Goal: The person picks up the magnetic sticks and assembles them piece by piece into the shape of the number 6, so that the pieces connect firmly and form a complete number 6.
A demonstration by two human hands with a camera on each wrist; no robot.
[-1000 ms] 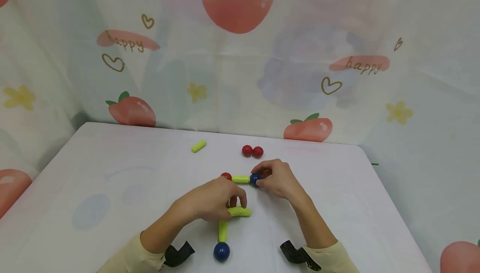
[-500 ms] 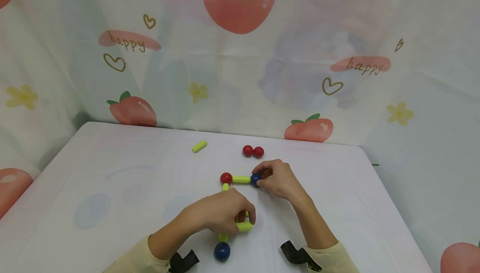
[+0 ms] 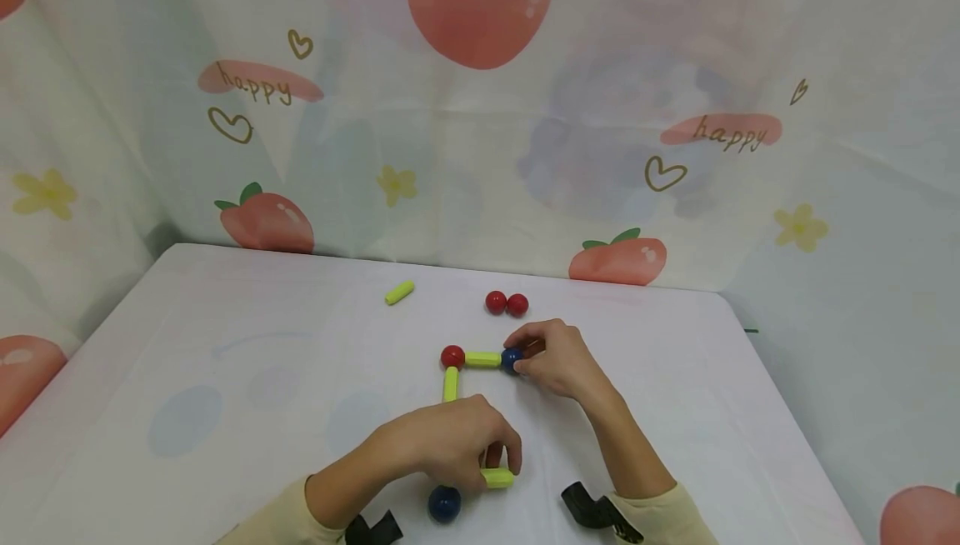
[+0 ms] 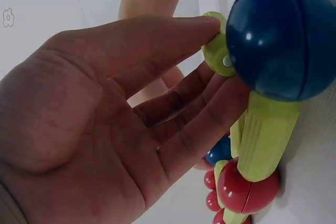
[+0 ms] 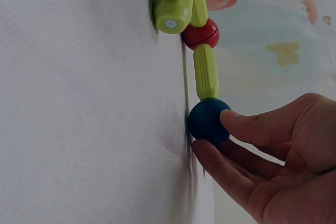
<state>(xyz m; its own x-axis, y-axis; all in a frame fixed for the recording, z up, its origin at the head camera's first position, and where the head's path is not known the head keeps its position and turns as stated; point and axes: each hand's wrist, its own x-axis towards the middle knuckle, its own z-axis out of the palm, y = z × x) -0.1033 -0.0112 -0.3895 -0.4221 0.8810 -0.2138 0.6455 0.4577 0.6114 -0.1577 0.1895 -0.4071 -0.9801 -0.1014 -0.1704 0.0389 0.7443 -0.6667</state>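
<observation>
Left hand (image 3: 450, 445) is sliding nearer, pinching loose yellow rod (image 3: 498, 477), long axis crosswise, just right of near blue ball (image 3: 444, 503); right hand (image 3: 558, 359) is pinching far blue ball (image 3: 512, 359).

Word "happy" in brown script, twice on the backdrop cloth (image 3: 480, 153): once on a pink patch (image 3: 260, 82) at upper left, once on another pink patch (image 3: 720, 129) at right. No other writing legible.
</observation>
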